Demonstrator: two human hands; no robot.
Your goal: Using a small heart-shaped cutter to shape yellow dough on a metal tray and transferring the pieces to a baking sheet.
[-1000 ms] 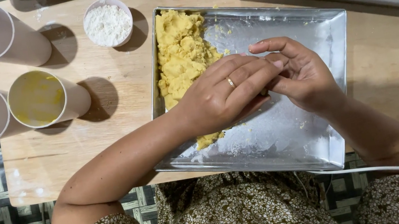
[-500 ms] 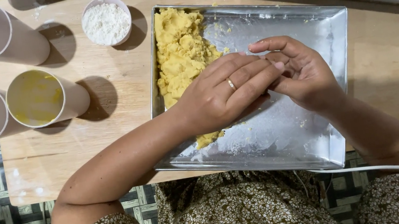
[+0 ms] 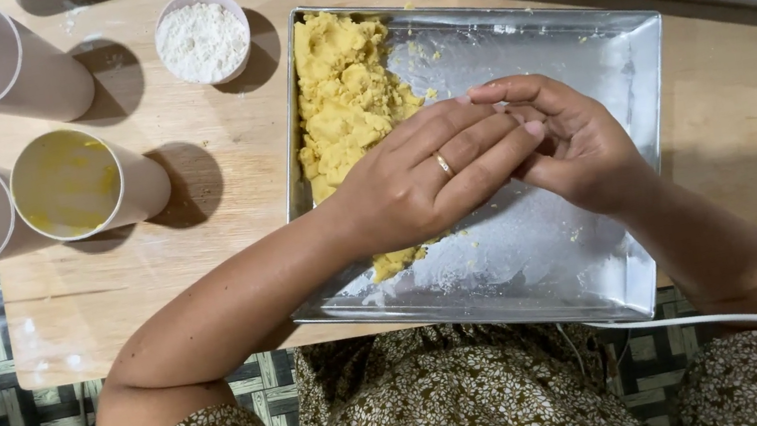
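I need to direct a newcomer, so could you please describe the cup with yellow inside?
On the wooden table, left of the metal tray, stand three tall cups. The yellow-coated cup is the one nearest the tray; its neighbours are plain inside.

The left hand [image 3: 425,185] lies palm down, fingers straight and close together (a ring on one), their tips overlapping the right hand [image 3: 571,152]. The right hand curls beneath them, fingers bent inward. Both bare forearms angle in from the table's near edge.
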